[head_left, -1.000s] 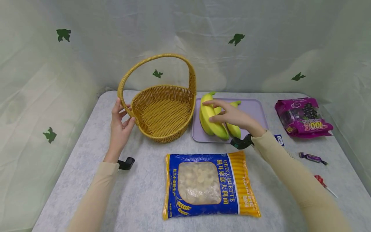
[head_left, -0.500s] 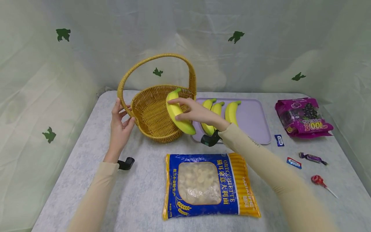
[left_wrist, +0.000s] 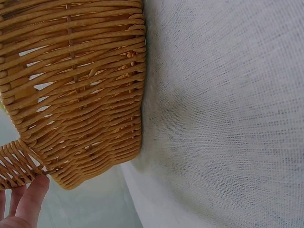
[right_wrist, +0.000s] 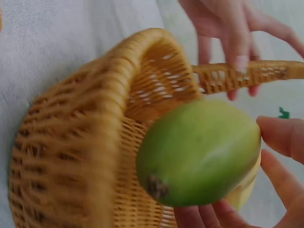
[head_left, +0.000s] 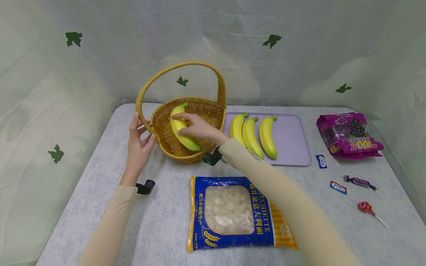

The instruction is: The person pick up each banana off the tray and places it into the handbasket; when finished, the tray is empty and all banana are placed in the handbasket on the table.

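My right hand [head_left: 199,128] holds a yellow banana [head_left: 178,125] with a green tip between thumb and fingers, over the opening of a woven wicker basket [head_left: 188,159]. In the right wrist view the banana's green end [right_wrist: 199,152] faces the camera beside the blurred basket rim. My left hand [head_left: 139,153] grips the left base of the basket's arched handle [head_left: 181,65]; the left wrist view has its fingertips [left_wrist: 34,197] against the wicker there. Right of the basket, three more bananas [head_left: 251,136] lie side by side on a lilac tray [head_left: 293,142].
A blue and yellow pasta bag [head_left: 229,210] lies in front, partly under my right forearm. On the right are a purple candy bag [head_left: 347,135], a blue sweet [head_left: 321,161], a red-blue sweet [head_left: 338,187], a purple-wrapped candy [head_left: 360,181] and a red lollipop [head_left: 365,207]. Curtains surround the table.
My right hand has lifted a banana off the tray and carried it left over the basket. Three bananas lie uncovered on the tray. The left hand and basket have stayed in place.
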